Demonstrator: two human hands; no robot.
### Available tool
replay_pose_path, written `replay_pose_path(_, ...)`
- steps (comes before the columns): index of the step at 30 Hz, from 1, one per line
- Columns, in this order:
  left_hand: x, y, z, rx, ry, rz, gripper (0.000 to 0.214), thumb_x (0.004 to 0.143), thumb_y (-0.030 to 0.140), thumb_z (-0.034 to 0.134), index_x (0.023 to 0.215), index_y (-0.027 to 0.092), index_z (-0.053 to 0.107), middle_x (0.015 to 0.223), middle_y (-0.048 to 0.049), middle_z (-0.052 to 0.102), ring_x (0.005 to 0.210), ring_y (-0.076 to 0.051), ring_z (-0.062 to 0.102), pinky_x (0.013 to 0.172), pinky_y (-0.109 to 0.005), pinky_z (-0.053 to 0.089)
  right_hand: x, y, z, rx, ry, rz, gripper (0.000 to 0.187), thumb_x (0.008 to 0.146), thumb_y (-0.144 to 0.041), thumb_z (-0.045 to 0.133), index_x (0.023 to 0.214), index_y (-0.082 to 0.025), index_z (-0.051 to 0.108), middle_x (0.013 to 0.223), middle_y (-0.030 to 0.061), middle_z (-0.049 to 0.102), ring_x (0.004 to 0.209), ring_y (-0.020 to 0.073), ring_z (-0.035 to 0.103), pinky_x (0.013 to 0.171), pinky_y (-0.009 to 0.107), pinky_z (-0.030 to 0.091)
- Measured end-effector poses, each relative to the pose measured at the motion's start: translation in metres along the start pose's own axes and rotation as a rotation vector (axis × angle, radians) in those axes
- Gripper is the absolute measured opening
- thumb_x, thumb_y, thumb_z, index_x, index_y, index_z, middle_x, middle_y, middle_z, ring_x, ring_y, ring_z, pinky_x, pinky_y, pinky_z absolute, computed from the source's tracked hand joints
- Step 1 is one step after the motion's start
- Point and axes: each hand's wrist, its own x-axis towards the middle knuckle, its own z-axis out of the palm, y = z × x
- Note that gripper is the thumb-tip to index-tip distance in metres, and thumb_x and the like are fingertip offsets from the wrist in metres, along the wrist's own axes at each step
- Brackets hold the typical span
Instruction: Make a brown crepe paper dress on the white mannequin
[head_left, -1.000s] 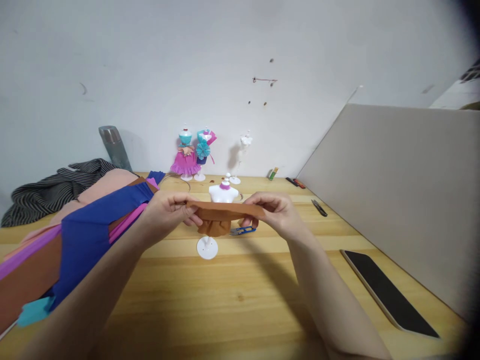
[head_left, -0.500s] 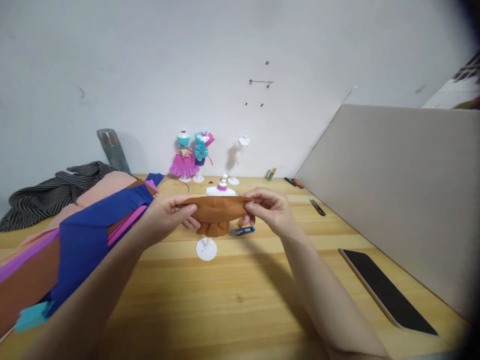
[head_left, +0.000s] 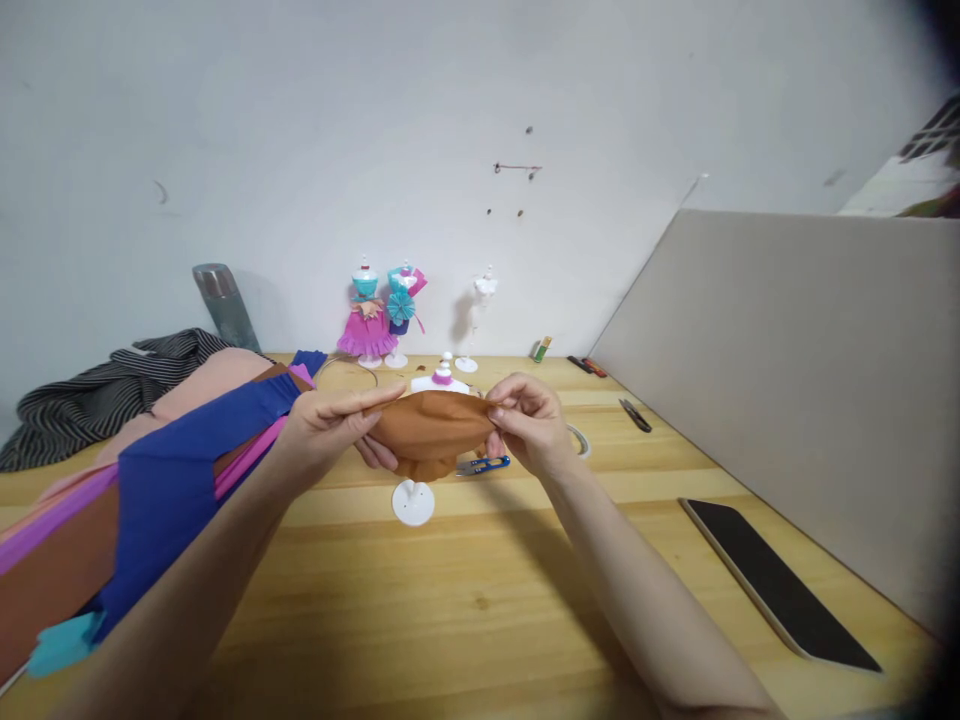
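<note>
Brown cloth (head_left: 431, 425) pinched between left hand (head_left: 326, 430) and right hand (head_left: 529, 425); flask (head_left: 223, 300) contents hidden.

The wooden table (head_left: 480, 600) is wide and yellow. A pile of coloured cloth (head_left: 172, 470) lies on its left side, with a striped cloth (head_left: 97, 385) and a metal bottle (head_left: 217, 300) behind it. Two dressed doll stands (head_left: 367, 325) and a bare white stand (head_left: 476, 310) are at the back. A little white doll stand (head_left: 413, 502) is in the middle, with blue snips (head_left: 484, 464) just beside it. Black snips (head_left: 636, 415) and a phone (head_left: 776, 585) lie on the right.
</note>
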Motion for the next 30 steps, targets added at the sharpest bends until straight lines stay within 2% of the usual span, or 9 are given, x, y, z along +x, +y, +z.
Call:
replay_pose_path(4, -0.0002, -0.0012, -0.0008, 0.018, -0.027, 0.075, 0.029, 0.084, 0.019, 0.061, 0.110, 0.023, 0.070, 0.057, -0.0029, 0.073, 0.051, -0.017, 0.070, 0.046, -0.020, 0.056, -0.0023, -0.0029, 0.0022, -0.006, -0.075, 0.004, 0.031, 0.075, -0.033, 0.073, 0.090, -0.022, 0.048, 0.050, -0.0084, 0.061, 0.033, 0.0130, 0.060, 0.032, 0.017, 0.044)
replay_pose_path(9, -0.0019, -0.0016, -0.0017, 0.037, -0.052, 0.116, 0.027, 0.084, 0.019, 0.060, 0.108, 0.025, 0.071, 0.060, -0.0034, 0.073, 0.052, -0.017, 0.070, 0.046, -0.020, 0.057, -0.0048, -0.0023, 0.0015, -0.061, -0.089, -0.028, 0.024, 0.080, -0.032, 0.069, 0.087, -0.021, 0.048, 0.051, -0.0072, 0.060, 0.035, 0.0132, 0.061, 0.032, 0.017, 0.043)
replay_pose_path(15, -0.0015, -0.0038, -0.0028, 0.041, -0.016, 0.139, 0.028, 0.085, 0.020, 0.059, 0.110, 0.023, 0.070, 0.062, -0.0052, 0.073, 0.053, -0.018, 0.070, 0.049, -0.024, 0.059, -0.0030, -0.0047, 0.0052, -0.040, -0.006, -0.125, 0.028, 0.077, -0.038, 0.071, 0.084, -0.021, 0.051, 0.048, -0.0071, 0.058, 0.032, 0.0132, 0.058, 0.031, 0.019, 0.043)
replay_pose_path(19, -0.0013, -0.0069, -0.0043, 0.017, -0.045, 0.127, 0.028, 0.085, 0.023, 0.060, 0.110, 0.020, 0.070, 0.063, -0.0079, 0.074, 0.055, -0.020, 0.071, 0.050, -0.027, 0.060, -0.0022, -0.0052, 0.0051, -0.013, 0.024, -0.176, 0.025, 0.074, -0.035, 0.073, 0.080, -0.020, 0.054, 0.052, -0.0057, 0.061, 0.031, 0.0125, 0.057, 0.029, 0.019, 0.042)
replay_pose_path(24, -0.0009, -0.0077, -0.0039, 0.007, -0.074, 0.110, 0.029, 0.085, 0.025, 0.060, 0.111, 0.020, 0.070, 0.063, -0.0075, 0.073, 0.054, -0.020, 0.071, 0.049, -0.027, 0.059, -0.0024, -0.0015, 0.0007, 0.031, -0.016, -0.164, 0.021, 0.074, -0.034, 0.072, 0.078, -0.019, 0.057, 0.046, -0.0041, 0.060, 0.031, 0.0154, 0.059, 0.028, 0.019, 0.042)
replay_pose_path(30, 0.0007, -0.0083, -0.0023, 0.050, -0.032, 0.111, 0.030, 0.085, 0.018, 0.056, 0.112, 0.019, 0.069, 0.062, -0.0057, 0.073, 0.055, -0.018, 0.071, 0.049, -0.024, 0.058, -0.0006, 0.0018, 0.0001, 0.061, -0.028, -0.117, 0.017, 0.070, -0.026, 0.072, 0.075, -0.017, 0.058, 0.049, -0.0031, 0.061, 0.033, 0.0156, 0.060, 0.030, 0.020, 0.044)
